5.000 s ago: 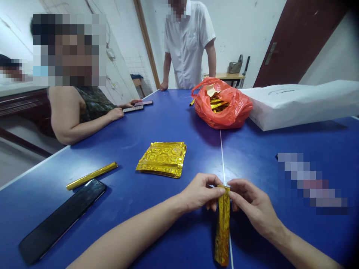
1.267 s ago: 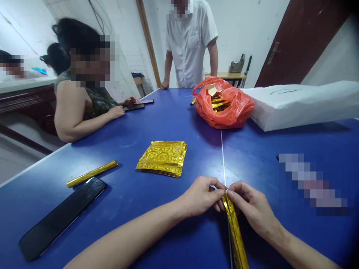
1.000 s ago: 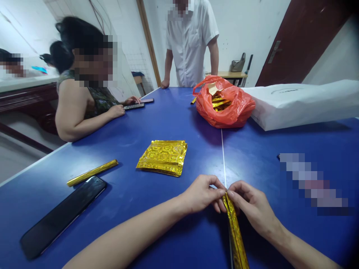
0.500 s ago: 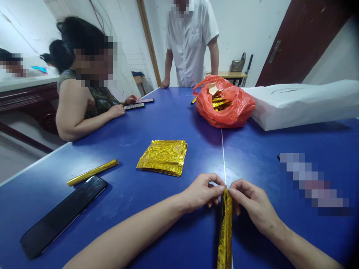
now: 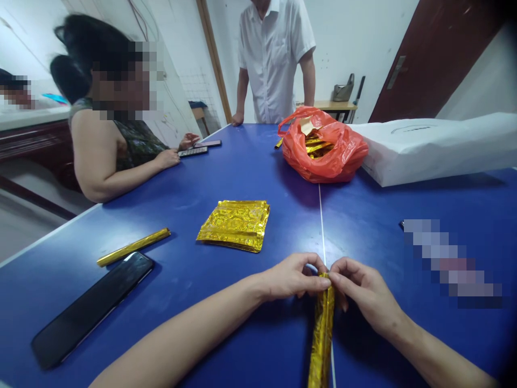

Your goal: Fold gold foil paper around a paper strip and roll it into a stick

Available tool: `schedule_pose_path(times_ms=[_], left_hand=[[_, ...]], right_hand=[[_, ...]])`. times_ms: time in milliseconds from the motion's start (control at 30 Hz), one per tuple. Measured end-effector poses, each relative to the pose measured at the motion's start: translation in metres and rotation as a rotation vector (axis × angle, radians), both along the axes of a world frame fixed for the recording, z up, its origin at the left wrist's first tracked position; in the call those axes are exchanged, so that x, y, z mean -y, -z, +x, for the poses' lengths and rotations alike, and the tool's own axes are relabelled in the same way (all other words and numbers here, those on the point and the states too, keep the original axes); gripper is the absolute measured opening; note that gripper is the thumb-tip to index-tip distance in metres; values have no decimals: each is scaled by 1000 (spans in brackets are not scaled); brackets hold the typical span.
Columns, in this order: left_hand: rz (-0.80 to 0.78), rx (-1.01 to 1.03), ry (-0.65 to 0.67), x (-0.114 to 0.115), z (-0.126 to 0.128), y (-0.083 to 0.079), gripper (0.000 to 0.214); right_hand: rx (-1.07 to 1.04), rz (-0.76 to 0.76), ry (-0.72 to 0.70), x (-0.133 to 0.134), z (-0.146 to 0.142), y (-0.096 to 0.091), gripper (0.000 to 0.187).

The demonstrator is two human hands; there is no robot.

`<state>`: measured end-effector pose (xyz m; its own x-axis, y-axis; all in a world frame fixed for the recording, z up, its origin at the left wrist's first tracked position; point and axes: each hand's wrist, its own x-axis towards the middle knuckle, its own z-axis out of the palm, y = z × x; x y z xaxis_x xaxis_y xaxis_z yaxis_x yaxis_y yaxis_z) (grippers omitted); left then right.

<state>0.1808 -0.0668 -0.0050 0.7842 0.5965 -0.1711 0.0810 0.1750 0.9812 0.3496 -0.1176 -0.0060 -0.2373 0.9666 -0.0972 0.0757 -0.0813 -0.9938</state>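
Note:
A long gold foil roll [image 5: 322, 334] lies on the blue table [image 5: 226, 178], pointing from the bottom edge up to my hands. My left hand [image 5: 291, 276] pinches its far end from the left, fingers closed. From the right, my right hand [image 5: 364, 291] pinches the same end with thumb and fingers closed. A stack of flat gold foil sheets [image 5: 235, 225] lies just beyond my left hand. A finished gold roll [image 5: 133, 247] rests further left.
A black phone [image 5: 92, 308] lies at the near left. An orange plastic bag [image 5: 323, 146] with gold paper and a white bag [image 5: 436, 146] sit at the back. One person sits at the left with phones [image 5: 200, 148]; another in a white shirt [image 5: 274, 54] stands at the far end.
The gold strip in my hands has gone from a thin edge-on strip to a rounder roll. My fingers shifted slightly at its far end. The seated person turned their head.

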Motion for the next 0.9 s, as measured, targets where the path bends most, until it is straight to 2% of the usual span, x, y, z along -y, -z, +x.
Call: schedule_pose_path(times_ms=[100,367,500,600,767,900], left_hand=[[-3,18,37,-3,-1,3,36],[15,48,28,-1,0,2,31],[33,40,30,-1,0,1,37],[-13,66,32,-1,0,1,44],[-134,50,-74,-1,1,3,45],[-122,53,-105,0,2,3,44]], right_hand=[[-1,-18,-7,0,1,1,26],[11,-19,-42,3,-1,-1,26],[-9,-28,-29,3,-2,-2,26],[-59,-39,-16,3,-1,1,24],[-96,-44,13,1,1,6,22],[-103,-59,27,1,1,8,22]])
